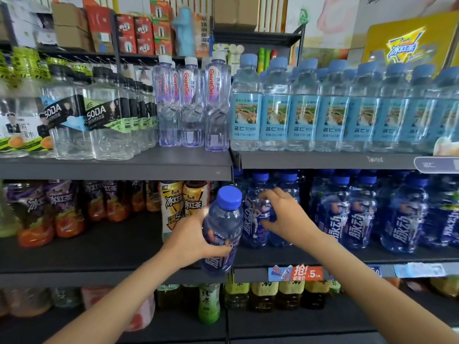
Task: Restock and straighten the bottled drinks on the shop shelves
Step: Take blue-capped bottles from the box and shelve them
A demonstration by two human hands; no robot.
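Left hand (191, 234) clamped round blue bottle (222, 229), upright, centre frame; right hand (285, 214) gripping shelved bottle (258, 214) just right; shelf gap directly behind.

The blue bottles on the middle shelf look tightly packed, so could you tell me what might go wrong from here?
1. The left hand holds a blue bottle tilted out past the shelf edge; if the grip slips, it could fall.
2. The right hand grips a shelved bottle standing close among its neighbours; turning it could knock one over.
3. The iced tea bottles stand just behind the left hand and could be bumped.
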